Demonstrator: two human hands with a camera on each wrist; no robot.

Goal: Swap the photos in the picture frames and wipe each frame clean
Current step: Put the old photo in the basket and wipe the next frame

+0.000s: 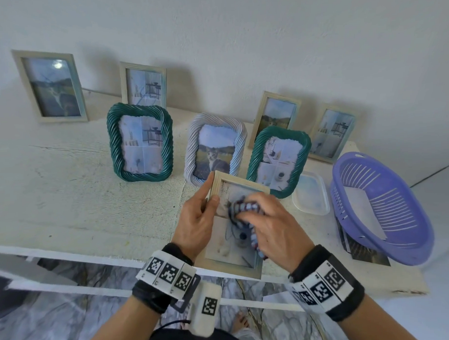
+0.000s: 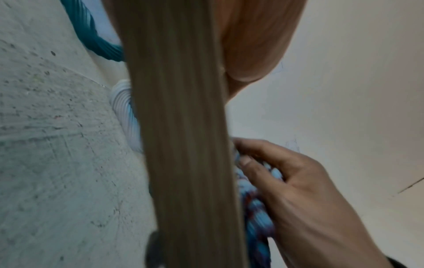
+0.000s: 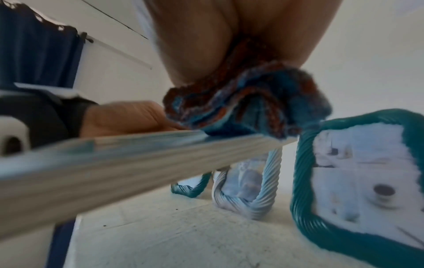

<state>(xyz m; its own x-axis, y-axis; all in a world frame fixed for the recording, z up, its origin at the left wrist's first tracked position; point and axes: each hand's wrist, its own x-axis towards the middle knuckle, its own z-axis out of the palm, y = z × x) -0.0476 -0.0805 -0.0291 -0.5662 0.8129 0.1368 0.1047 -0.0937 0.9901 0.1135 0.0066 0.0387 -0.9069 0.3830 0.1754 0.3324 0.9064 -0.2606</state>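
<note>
A pale wooden picture frame (image 1: 243, 267) is held tilted above the table's front edge; its side (image 2: 183, 145) fills the left wrist view. My left hand (image 1: 198, 219) grips its left edge, thumb on the front. My right hand (image 1: 266, 227) holds a bunched blue, white and red knitted cloth (image 1: 241, 207) and presses it on the frame's glass. In the right wrist view the cloth (image 3: 247, 107) sits on the frame's upper face (image 3: 114, 145). The photo under the glass is partly hidden by the cloth and hand.
Standing behind are two green twisted frames (image 1: 140, 142) (image 1: 279, 160), a white twisted frame (image 1: 215, 147) and several plain frames (image 1: 50, 87) against the wall. A purple plastic basket (image 1: 382, 205), a clear lid (image 1: 310, 192) and loose photos (image 1: 368, 251) lie at right.
</note>
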